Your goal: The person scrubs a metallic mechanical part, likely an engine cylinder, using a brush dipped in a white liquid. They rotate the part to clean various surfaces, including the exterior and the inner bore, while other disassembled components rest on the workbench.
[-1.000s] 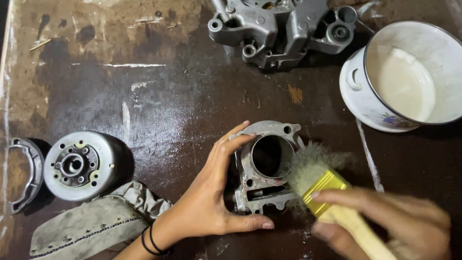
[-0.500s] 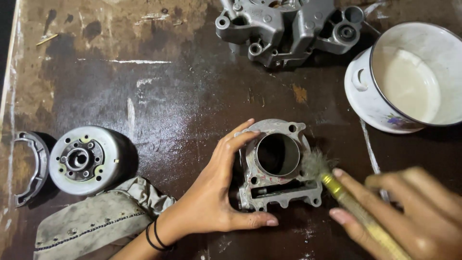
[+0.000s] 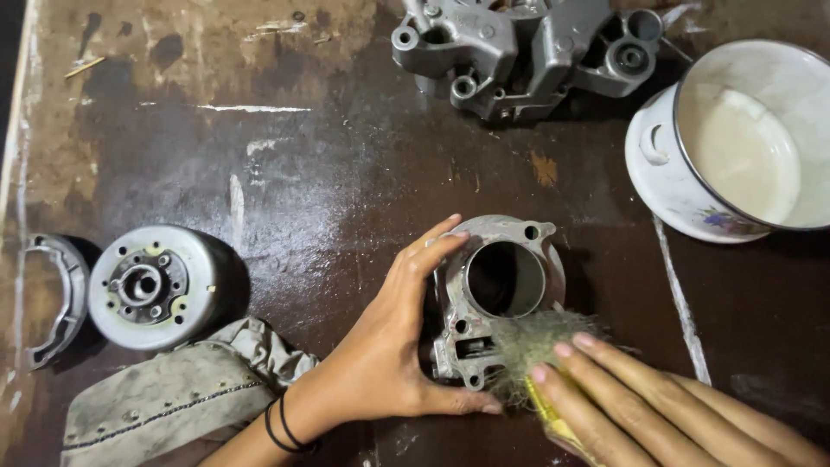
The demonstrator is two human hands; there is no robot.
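A grey metal engine cylinder (image 3: 501, 281) with a round bore stands on the dark wet table. My left hand (image 3: 389, 350) wraps its left side and front, thumb along the bottom edge. My right hand (image 3: 657, 402) grips a yellow-handled paintbrush (image 3: 540, 346), and its frayed bristles press on the cylinder's lower right face. Most of the brush handle is hidden under my fingers.
A white enamel pot (image 3: 739, 143) with pale liquid sits at the far right. A grey engine casing (image 3: 519, 47) lies at the top. A round flywheel (image 3: 156, 285), a curved metal piece (image 3: 56, 298) and a dirty rag (image 3: 181, 393) are at the left.
My right hand has swung the brush from the cylinder's right side down onto its lower front face. My left hand keeps holding the cylinder.
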